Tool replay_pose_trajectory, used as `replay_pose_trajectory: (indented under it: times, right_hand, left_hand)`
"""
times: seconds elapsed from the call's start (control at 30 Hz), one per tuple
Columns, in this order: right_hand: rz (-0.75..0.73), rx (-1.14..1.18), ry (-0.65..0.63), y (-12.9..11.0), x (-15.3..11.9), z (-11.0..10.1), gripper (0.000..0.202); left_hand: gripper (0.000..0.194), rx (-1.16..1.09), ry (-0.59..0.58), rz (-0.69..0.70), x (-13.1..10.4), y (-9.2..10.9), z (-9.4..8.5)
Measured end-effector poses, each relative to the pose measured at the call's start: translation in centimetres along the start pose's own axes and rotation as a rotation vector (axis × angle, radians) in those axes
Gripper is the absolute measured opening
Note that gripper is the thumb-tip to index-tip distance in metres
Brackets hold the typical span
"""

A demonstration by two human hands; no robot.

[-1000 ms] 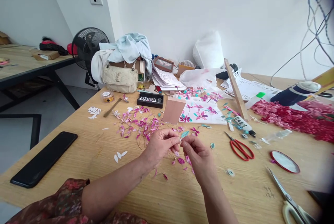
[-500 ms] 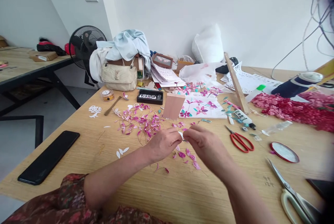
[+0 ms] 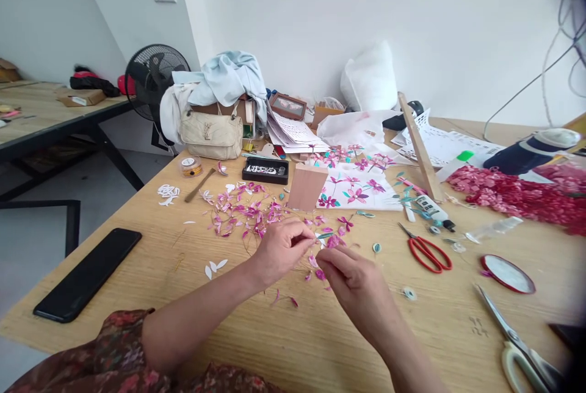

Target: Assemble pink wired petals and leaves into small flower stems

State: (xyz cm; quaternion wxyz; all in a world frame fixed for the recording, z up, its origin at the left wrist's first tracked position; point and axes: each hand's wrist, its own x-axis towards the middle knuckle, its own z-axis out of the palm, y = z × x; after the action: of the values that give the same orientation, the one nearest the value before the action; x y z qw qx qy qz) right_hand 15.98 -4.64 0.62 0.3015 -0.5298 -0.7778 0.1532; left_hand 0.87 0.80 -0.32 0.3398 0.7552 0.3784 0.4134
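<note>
My left hand (image 3: 284, 251) is closed in a pinch over the middle of the table. A small teal leaf (image 3: 325, 235) sticks out at its fingertips. Just to the right and lower, my right hand (image 3: 352, 271) is also pinched shut; what lies between its fingers is too small to make out. Beneath and around both hands are loose pink petals (image 3: 336, 240). A larger heap of pink petals on thin stems (image 3: 249, 213) spreads out behind the left hand. Several white leaf-shaped pieces (image 3: 213, 268) lie to the left of my left forearm.
Red-handled scissors (image 3: 430, 254), small spools (image 3: 409, 293) and large shears (image 3: 515, 338) lie on the right. A wooden block (image 3: 307, 188) stands behind the hands, beside white cloth with pink flowers (image 3: 357, 190). A black phone (image 3: 86, 275) lies left.
My right hand has moved down and away from my left fingertips, which it was touching. The teal leaf now shows, and the spools right of the hand have come into sight.
</note>
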Motion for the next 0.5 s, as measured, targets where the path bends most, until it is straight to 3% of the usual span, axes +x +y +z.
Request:
replay_pose_trajectory:
  times: [0.1,0.2,0.27,0.33,0.4,0.5]
  right_hand:
    - [-0.082,-0.147,-0.061,-0.9,1.5,-2.7,0.028]
    - [-0.106,0.033,-0.159,0.2,3.3,-4.0,0.025]
    - [-0.05,0.311,-0.211,1.5,3.8,-3.3,0.021]
    - [0.055,0.539,-0.144,2.7,3.4,-1.6,0.015]
    - [0.146,0.611,-0.048,3.3,2.5,0.5,0.018]
    - [0.17,0.506,0.035,3.2,1.1,2.5,0.021]
  left_hand:
    - [0.016,0.083,-0.138,0.149,-0.1,0.3,0.1]
    - [0.015,-0.034,-0.289,0.169,-0.2,0.8,-0.2]
    - [0.009,-0.22,-0.271,0.014,-0.3,1.0,-0.3]
    - [0.008,-0.414,-0.195,-0.187,-0.4,1.0,-0.4]
    - [0.011,-0.544,-0.134,-0.311,-0.4,0.7,-0.3]
    - [0.012,-0.597,-0.09,-0.367,-0.4,0.2,0.1]
